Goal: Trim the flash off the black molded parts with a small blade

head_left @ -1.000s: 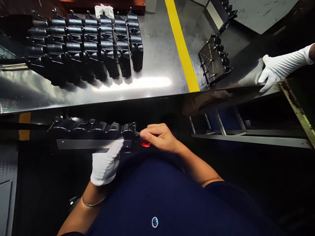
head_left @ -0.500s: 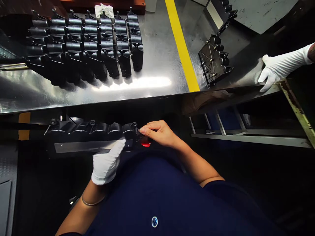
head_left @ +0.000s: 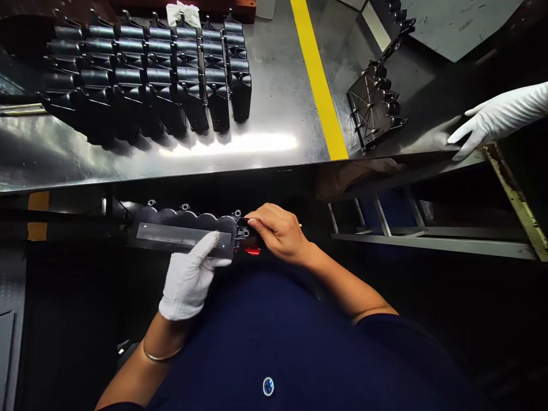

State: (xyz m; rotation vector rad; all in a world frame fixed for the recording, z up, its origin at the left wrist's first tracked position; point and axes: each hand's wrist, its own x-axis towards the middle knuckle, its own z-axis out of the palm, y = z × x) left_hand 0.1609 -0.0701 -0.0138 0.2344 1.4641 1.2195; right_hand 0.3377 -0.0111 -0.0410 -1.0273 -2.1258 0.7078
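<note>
In front of my body, below the table edge, my gloved left hand [head_left: 188, 279] grips a black ribbed part [head_left: 184, 220], thumb on its flat grey strip [head_left: 171, 233]. The strip side faces me and the scalloped edge points away. My bare right hand [head_left: 278, 231] is closed at the part's right end, fingers pinched on a thin tool, mostly hidden, whose pale end shows past the knuckles. A small red piece [head_left: 252, 251] lies just under that end.
Rows of similar black parts [head_left: 158, 74] stand on the metal table [head_left: 274, 114], a white cloth [head_left: 183, 14] on top. Right of the yellow stripe [head_left: 319, 80] are more black parts [head_left: 372, 105]. Another person's gloved hand [head_left: 492, 123] is at the right edge, above a metal rack [head_left: 432, 242].
The held part has turned, so its flat face shows more and its left end sits further right. My right hand has rotated slightly. The other person's hand has shifted on the table edge.
</note>
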